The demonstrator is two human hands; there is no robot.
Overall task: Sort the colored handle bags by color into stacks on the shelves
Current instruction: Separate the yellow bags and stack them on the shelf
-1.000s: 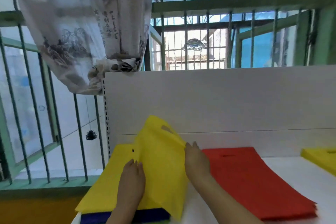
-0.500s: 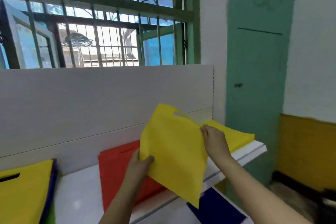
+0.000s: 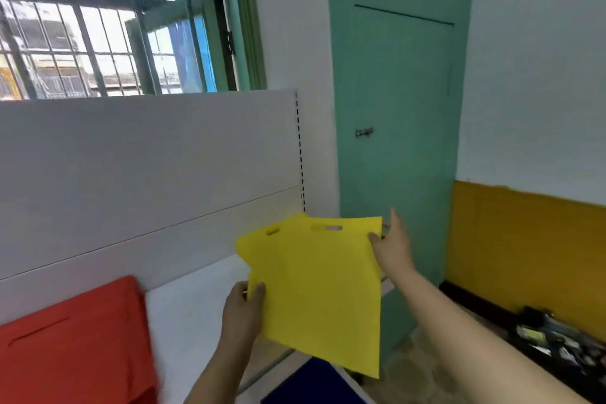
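I hold a yellow handle bag (image 3: 321,289) in the air over the right end of the white shelf (image 3: 196,311). My left hand (image 3: 244,308) pinches its lower left edge with the thumb on top. My right hand (image 3: 390,246) pinches its upper right corner, one finger pointing up. Behind it lies another yellow bag (image 3: 259,236) on the shelf, its handle slot showing. A stack of red bags (image 3: 72,344) lies at the left of the shelf. A dark blue bag (image 3: 314,384) lies on a lower level.
A white back panel (image 3: 147,157) rises behind the shelf, with a barred window (image 3: 98,43) above. A green door (image 3: 396,108) stands right of the shelf. Dark clutter (image 3: 554,338) lies on the floor by the yellow-and-white wall.
The view has swung right, from the left stack past the red bags to the shelf's right end. Both hands carried the yellow bag along to the right, over the yellow bag lying there.
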